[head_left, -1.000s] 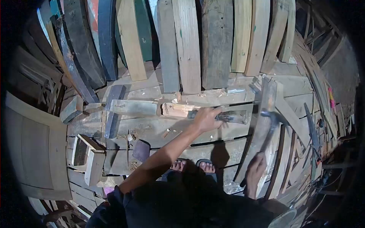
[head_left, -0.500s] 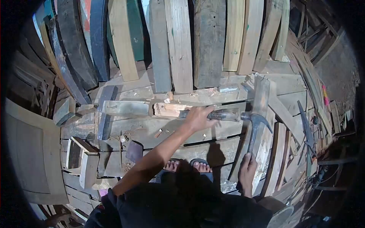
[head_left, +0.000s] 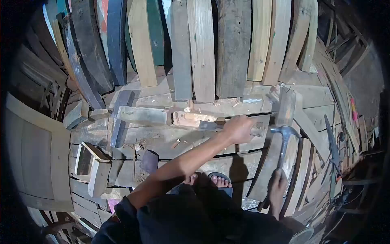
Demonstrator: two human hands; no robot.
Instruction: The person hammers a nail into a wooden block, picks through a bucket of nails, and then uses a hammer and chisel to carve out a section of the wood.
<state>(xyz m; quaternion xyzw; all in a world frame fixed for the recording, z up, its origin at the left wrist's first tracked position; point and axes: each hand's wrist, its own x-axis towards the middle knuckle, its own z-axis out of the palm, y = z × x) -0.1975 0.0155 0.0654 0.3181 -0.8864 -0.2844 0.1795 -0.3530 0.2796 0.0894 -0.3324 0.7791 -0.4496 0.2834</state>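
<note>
My left hand [head_left: 240, 129] is closed around a chisel, its handle end [head_left: 258, 129] sticking out to the right. The dark chisel blade [head_left: 208, 125] lies low along a pale, freshly cut recess [head_left: 191, 118] in a wooden piece [head_left: 144, 115]. That piece lies across a short dark timber block [head_left: 122, 118] at its left end. In my right hand [head_left: 278, 185] is the handle of a claw hammer [head_left: 284, 140]. The hammer's head is just right of the chisel's end, with a small gap between them.
Long planks [head_left: 203, 53] stand in a row along the far side. A small wooden frame [head_left: 92, 162] and a brown block [head_left: 149, 161] lie at left. A handsaw [head_left: 332, 140] and more boards [head_left: 298, 175] are at right. Wood chips [head_left: 176, 143] litter the slatted floor.
The view has shifted a little. My left hand has moved right, nearer the chisel's handle end. The hammer head, earlier against that end, now stands slightly apart from it.
</note>
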